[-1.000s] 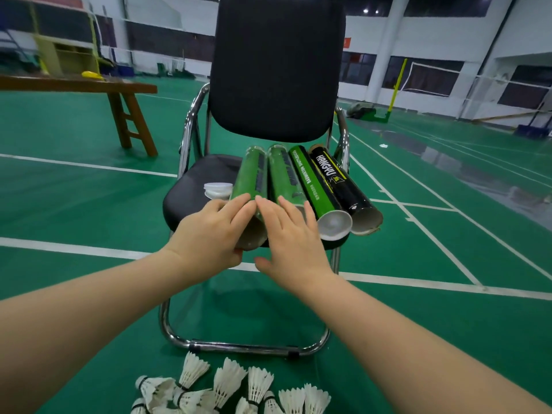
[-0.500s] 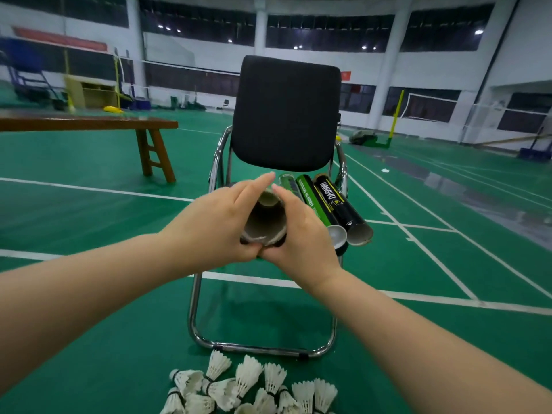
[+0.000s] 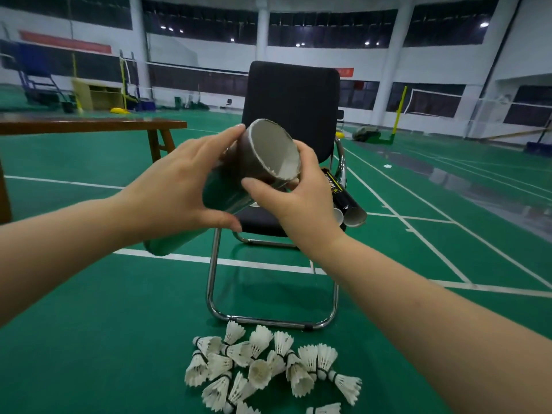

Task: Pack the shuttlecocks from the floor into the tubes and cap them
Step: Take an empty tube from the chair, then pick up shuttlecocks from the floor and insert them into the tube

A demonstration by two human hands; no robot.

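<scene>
Both hands hold one green tube (image 3: 224,196) in the air in front of the chair. It is tilted, with its open mouth (image 3: 276,153) turned up towards me and its far end low on the left. My left hand (image 3: 179,186) grips the body, thumb beneath. My right hand (image 3: 294,201) grips it just under the rim. A heap of several white shuttlecocks (image 3: 263,369) lies on the green floor below. A black tube (image 3: 343,196) still lies on the chair seat, and a white-capped tube end (image 3: 338,216) peeks out beside it.
The black chair (image 3: 292,106) with a chrome frame (image 3: 212,279) stands straight ahead, right behind the shuttlecocks. A brown wooden bench (image 3: 89,125) is at the left. White court lines cross the floor, and net posts stand far off.
Both hands have lifted one green tube off the chair seat and turned it so that its open mouth faces me. The camera view has pulled back and shows more shuttlecocks.
</scene>
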